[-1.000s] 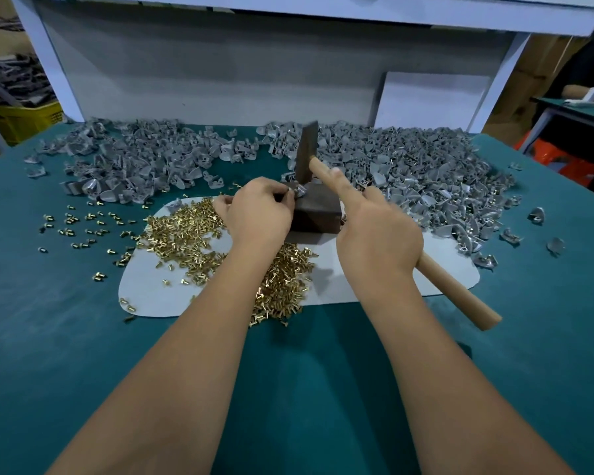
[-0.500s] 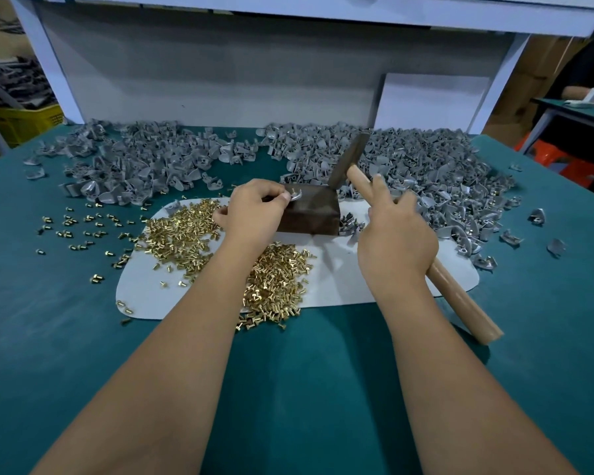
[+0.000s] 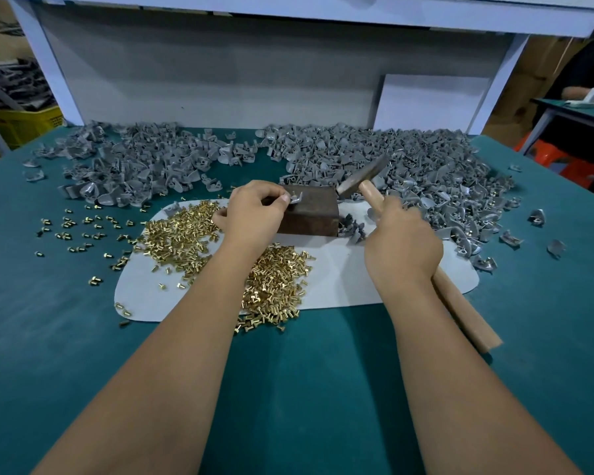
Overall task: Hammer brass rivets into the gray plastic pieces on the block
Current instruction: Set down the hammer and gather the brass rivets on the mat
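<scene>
A dark brown block (image 3: 314,214) stands on a white mat (image 3: 350,279) in the middle of the teal table. My left hand (image 3: 254,214) pinches a gray plastic piece (image 3: 297,197) on the block's top left corner. My right hand (image 3: 402,245) grips the wooden handle of a hammer (image 3: 364,178), whose metal head hangs tilted just right of the block, off its top. A heap of brass rivets (image 3: 186,234) lies on the mat under and left of my left forearm.
Two big piles of gray plastic pieces (image 3: 408,166) spread across the back of the table (image 3: 288,389). Loose rivets (image 3: 76,228) are scattered to the left on the teal surface. A few gray pieces (image 3: 352,228) lie by the block's right side. A white frame stands behind.
The hammer head has swung from above the block over to its right side and lower. My left hand has stayed at the block's top, still pinching the gray piece.
</scene>
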The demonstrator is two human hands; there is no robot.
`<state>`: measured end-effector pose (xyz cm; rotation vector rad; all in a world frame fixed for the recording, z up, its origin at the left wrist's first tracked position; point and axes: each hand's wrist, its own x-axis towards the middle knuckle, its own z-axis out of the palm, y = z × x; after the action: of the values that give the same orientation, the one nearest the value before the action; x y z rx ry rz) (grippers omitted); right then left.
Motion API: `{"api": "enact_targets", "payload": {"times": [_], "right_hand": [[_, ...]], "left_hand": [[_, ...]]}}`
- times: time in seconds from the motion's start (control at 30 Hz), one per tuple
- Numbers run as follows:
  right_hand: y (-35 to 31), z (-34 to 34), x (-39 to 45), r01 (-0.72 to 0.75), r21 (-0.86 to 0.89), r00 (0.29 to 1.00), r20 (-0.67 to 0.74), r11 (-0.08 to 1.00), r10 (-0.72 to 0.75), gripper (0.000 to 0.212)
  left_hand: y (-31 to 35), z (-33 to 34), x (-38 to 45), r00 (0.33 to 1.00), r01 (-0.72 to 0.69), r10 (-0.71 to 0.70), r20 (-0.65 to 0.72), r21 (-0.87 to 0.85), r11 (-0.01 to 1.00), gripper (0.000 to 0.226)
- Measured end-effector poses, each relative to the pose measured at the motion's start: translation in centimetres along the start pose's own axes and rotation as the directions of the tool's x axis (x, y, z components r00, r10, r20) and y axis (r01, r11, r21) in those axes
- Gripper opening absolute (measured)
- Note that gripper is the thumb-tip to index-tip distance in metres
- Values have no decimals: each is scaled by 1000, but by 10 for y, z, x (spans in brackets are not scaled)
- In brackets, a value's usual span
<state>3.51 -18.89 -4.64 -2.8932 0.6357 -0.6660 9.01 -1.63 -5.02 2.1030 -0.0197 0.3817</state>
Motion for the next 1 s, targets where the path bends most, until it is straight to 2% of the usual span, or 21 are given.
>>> {"api": "enact_targets", "payload": {"times": [0.13,0.23,0.3,0.4,0.5,0.63,0.83,1.0], "right_hand": [[1,0,-2,4,-22,998,69,1000,-3,25],[-2,-2,-3,43,-17,997,-58,999,-44,27],[-10,-3,-2,125,124,988,-108,984,-111,26],[-31,-2,-1,238,380,971,-59,894,-233,26],[-51,-2,8,277,493,954,-38,825,-298,24],[-73,1,20,304,470,936,13,828,-351,21],[-82,7,23,275,428,954,-8,861,-301,13],[-87,6,18,270,391,958,-20,880,-285,15]], "left_hand": [[0,0,1,1000,2,-2,5,16,1000,12],[0,1,1,1000,-7,7,5,39,999,11],[0,2,0,1000,-13,13,5,68,998,8],[1,3,0,1000,-30,30,0,90,995,7],[1,3,1,998,-56,58,-5,137,989,6],[-1,3,1,996,-88,91,-12,146,985,7],[-2,4,3,995,-98,102,-17,171,980,9],[-5,4,4,992,-119,126,-27,188,975,8]]}}
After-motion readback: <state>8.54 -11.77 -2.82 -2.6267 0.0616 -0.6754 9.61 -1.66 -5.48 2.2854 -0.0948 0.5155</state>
